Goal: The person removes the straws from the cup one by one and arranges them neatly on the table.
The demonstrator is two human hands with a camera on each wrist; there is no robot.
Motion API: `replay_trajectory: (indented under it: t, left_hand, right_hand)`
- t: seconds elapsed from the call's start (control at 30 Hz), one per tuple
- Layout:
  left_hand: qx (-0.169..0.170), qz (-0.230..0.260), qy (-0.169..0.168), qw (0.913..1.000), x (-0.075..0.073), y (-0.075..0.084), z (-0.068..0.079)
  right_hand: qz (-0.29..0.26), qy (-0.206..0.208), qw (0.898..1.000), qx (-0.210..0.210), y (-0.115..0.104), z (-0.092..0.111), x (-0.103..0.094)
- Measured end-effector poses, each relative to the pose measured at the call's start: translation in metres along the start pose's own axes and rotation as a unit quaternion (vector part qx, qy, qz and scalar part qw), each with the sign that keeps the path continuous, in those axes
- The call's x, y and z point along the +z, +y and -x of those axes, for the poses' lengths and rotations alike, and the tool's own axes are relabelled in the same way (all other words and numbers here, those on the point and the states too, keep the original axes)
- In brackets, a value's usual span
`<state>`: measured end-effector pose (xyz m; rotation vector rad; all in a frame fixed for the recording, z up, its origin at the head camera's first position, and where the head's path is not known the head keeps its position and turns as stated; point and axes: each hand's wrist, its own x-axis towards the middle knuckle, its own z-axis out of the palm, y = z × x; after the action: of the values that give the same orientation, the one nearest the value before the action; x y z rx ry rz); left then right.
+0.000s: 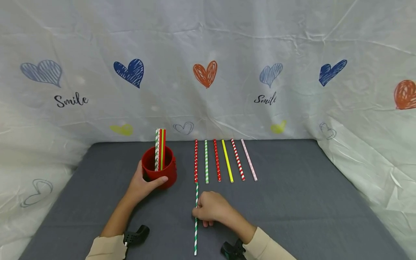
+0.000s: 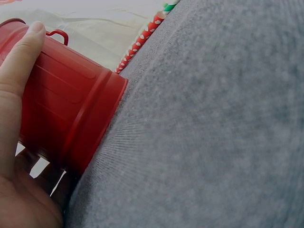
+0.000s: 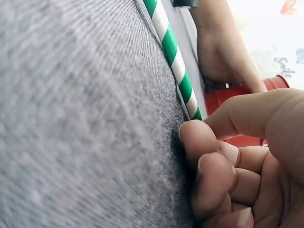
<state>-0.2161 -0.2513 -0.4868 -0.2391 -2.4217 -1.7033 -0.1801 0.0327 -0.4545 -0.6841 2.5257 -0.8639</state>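
My left hand point(image 1: 143, 186) grips a red bucket point(image 1: 169, 177) standing on the grey cloth, thumb across its near side and the other fingers around the far left. Several patterned paper straws point(image 1: 160, 148) stand upright inside it. In the left wrist view the bucket point(image 2: 71, 95) shows ribbed sides and a small side handle. My right hand point(image 1: 212, 207) pinches a green-and-white striped straw point(image 1: 196, 234) around its middle, between thumb and index finger, low at the cloth. That straw lies lengthwise, its far end meeting the near end of a red straw with white dots point(image 1: 196, 162).
To the right of the dotted straw lie a pale green striped straw point(image 1: 206, 162), another red dotted straw point(image 1: 217, 162), a yellow straw point(image 1: 228, 162), a red-and-white striped straw point(image 1: 238, 160) and a pink straw point(image 1: 249, 160). A white curtain point(image 1: 227, 39) with printed hearts hangs behind the table.
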Motion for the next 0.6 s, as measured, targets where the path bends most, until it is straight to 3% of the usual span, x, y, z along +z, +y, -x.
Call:
replay_trajectory:
  t: [0.23, 0.6]
  left_hand:
    - [0.004, -0.005, 0.001, 1.0000, -0.0010, -0.0007, -0.0005]
    - [-0.004, -0.013, 0.007, 0.9999, -0.0008, 0.0010, 0.0000]
  right_hand:
    - [0.070, 0.013, 0.997, -0.014, -0.0037, -0.0012, 0.0052]
    - [0.060, 0.016, 0.998, -0.028, -0.0080, 0.0008, 0.0044]
